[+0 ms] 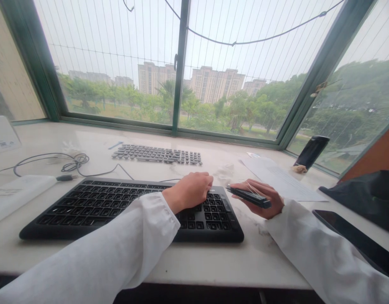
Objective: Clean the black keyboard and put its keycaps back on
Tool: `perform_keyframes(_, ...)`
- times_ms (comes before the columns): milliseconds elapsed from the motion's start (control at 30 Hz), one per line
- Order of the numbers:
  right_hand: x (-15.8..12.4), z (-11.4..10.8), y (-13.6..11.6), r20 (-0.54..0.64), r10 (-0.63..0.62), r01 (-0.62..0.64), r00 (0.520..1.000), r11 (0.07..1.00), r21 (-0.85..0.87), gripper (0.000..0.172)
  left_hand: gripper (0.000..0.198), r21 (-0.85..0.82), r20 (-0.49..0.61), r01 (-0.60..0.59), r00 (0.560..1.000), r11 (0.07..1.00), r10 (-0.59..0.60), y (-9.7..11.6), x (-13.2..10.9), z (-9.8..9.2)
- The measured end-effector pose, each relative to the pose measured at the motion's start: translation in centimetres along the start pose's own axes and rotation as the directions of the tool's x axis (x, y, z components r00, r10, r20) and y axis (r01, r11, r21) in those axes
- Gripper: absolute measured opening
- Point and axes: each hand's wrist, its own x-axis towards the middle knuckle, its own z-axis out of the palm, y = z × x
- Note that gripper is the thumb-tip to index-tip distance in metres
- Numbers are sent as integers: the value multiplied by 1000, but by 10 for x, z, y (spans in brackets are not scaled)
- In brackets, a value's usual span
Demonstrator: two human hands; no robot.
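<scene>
A black keyboard (96, 202) with its keycaps off lies in front of me, bare key sockets showing. Over its upper right part, by the number pad, my left hand (192, 190) is closed with fingers curled down; its fingertips and anything in them are hidden. Just right of the keyboard, my right hand (264, 196) is wrapped around a slim black tool (249, 196) with a narrow tip pointing left toward the left hand. Behind the keyboard, the loose keycaps (156, 154) are laid out in rows on the white tabletop (194, 264).
A cable (77, 162) with a USB plug (66, 178) lies at the left, beside a white box (23, 194). Paper sheets (283, 179) and a dark upright object (312, 151) are at the right. A black phone-like slab (355, 236) lies by my right sleeve. Windows rise behind.
</scene>
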Motion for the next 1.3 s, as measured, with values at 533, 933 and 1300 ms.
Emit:
perform_keyframes(533,2,8,-1,134,105,-113,985,992,57,12,20,4,-16,-11,1000,1000,11,0,0,0)
perform_keyframes(933,-6,12,2,89,-172,187,981,961,-205,23,20,22,-13,-27,1000,999,28,0,0,0)
perform_keyframes(1300,3,9,-11,77,69,-70,995,998,5,11,19,26,1,-13,1000,1000,13,0,1,1)
